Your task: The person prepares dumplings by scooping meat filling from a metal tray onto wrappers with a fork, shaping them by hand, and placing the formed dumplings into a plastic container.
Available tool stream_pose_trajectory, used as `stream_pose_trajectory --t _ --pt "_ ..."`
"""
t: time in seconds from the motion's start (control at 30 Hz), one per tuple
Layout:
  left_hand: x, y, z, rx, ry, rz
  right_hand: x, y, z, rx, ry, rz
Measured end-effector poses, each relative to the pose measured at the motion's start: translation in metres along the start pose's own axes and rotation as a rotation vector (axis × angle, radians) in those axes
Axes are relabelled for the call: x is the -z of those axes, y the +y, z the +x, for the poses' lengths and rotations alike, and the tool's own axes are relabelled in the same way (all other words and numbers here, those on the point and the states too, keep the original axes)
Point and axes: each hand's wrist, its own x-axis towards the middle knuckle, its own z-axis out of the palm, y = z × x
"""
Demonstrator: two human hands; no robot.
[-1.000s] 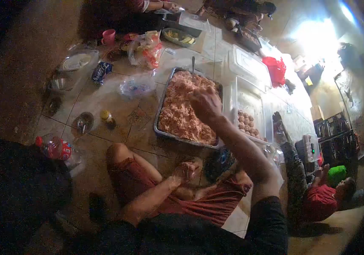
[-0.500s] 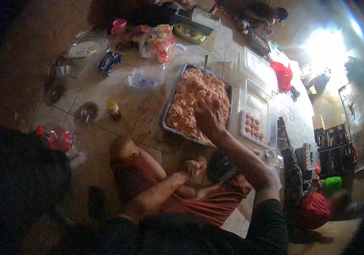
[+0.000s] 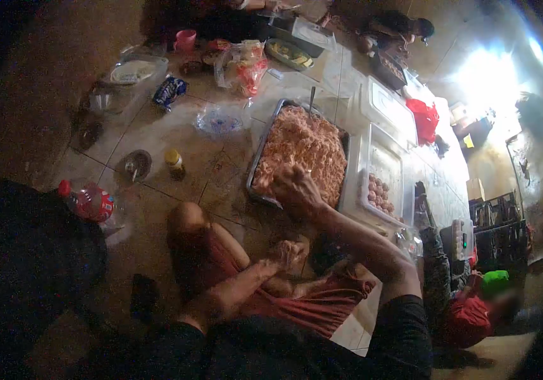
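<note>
A deep rectangular metal tray point(image 3: 347, 166) on the tiled floor is filled with pink ground meat point(image 3: 303, 136). An upright spoon handle point(image 3: 312, 100) sticks out at its far edge. My right hand point(image 3: 296, 192) is over the near left part of the tray, its fingers curled and closed into the meat. Low near my lap, my left hand point(image 3: 289, 253) is closed, and what it holds, if anything, is hidden. Right of the tray, a clear plastic container point(image 3: 393, 152) holds several meatballs point(image 3: 380, 193) at its near end.
A yellow-capped bottle point(image 3: 174, 163), a small round dish point(image 3: 136, 164) and a red-capped plastic bottle point(image 3: 94, 201) stand on the left. Plastic bags point(image 3: 246, 66), a pink mug point(image 3: 186, 40) and an oval dish point(image 3: 289, 54) are farther back. A person in red point(image 3: 464, 320) sits at right.
My right hand has moved from the middle of the meat toward the near left side of the tray, and the meat there looks flatter. My left hand stays by my lap.
</note>
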Motion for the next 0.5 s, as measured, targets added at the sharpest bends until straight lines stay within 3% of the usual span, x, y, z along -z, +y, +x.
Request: stream_pose_trajectory --t 0.03,0.1,0.13,0.17,0.23,0.37,0.43,0.47,0.5 --pt "-0.001 -0.002 0.0 0.005 -0.002 0.025 0.086 -0.029 0.019 0.082 -0.004 0.07" --pt "-0.005 -0.007 0.005 0.035 -0.043 0.078 0.109 -0.017 0.024 0.024 -0.016 0.056" --pt "-0.006 -0.006 0.008 0.13 -0.161 0.131 0.112 -0.007 0.025 -0.034 -0.03 0.047" --pt "-0.011 -0.003 0.008 0.131 -0.164 0.127 0.075 0.007 0.018 -0.06 0.08 -0.024" --pt "-0.014 0.006 0.002 0.048 0.069 -0.22 -0.011 0.017 -0.011 -0.05 0.122 -0.002" --pt "0.027 0.03 0.01 -0.107 0.438 -0.72 0.066 -0.002 -0.01 -0.354 0.006 0.421" --pt "0.105 0.065 0.001 0.029 0.284 -0.678 0.092 0.005 -0.023 -0.582 -0.116 0.624" --pt "0.12 0.068 -0.001 0.024 0.273 -0.676 0.106 0.005 -0.028 -0.593 -0.109 0.622" --pt "0.132 0.07 -0.001 0.075 0.199 -0.861 0.121 0.003 -0.035 -0.681 0.002 0.722"
